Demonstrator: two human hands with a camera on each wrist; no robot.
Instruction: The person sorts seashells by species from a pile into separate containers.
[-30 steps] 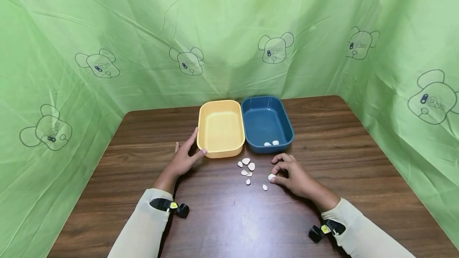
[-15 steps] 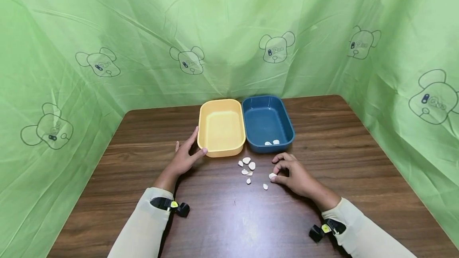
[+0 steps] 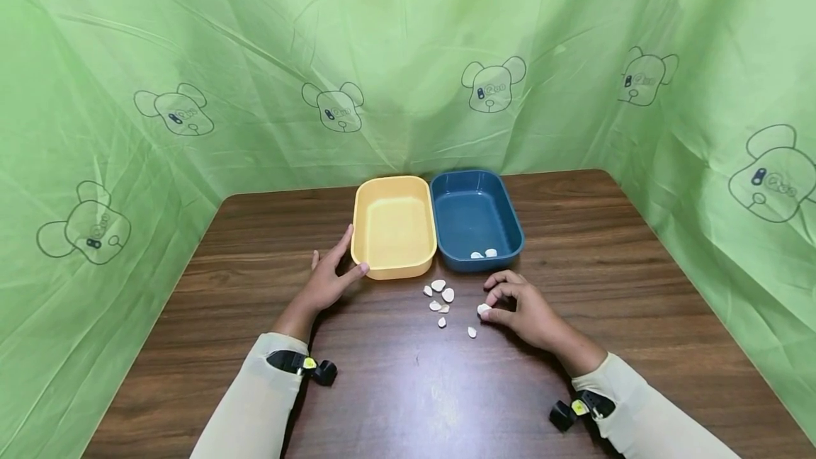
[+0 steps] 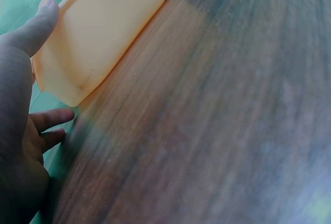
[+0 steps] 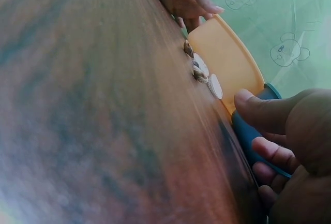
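Observation:
My right hand [image 3: 525,310] pinches a small white seashell [image 3: 483,309] between thumb and fingertips, just above the table in front of the blue tray [image 3: 513,222]. From the right wrist camera that shell is hidden behind the thumb [image 5: 269,111]. My left hand [image 3: 326,282] rests at the near left corner of the yellow tray [image 3: 395,273], its fingers straight along the side and its thumb at the rim. Several loose seashells [image 3: 448,295] lie in a group in front of the trays. A single shell [image 3: 472,332] lies nearer to me, and two shells [image 3: 490,253] sit inside the blue tray.
Both trays stand side by side near the back edge of the brown wooden table [image 3: 382,388]. A green cloth [image 3: 408,55] printed with bear faces hangs around the back and sides. Each wrist wears a black strap [image 3: 287,362] with a small camera.
The right hand has shifted very slightly away from me with the shell in its fingertips. The left hand, trays and loose shells stay where they were.

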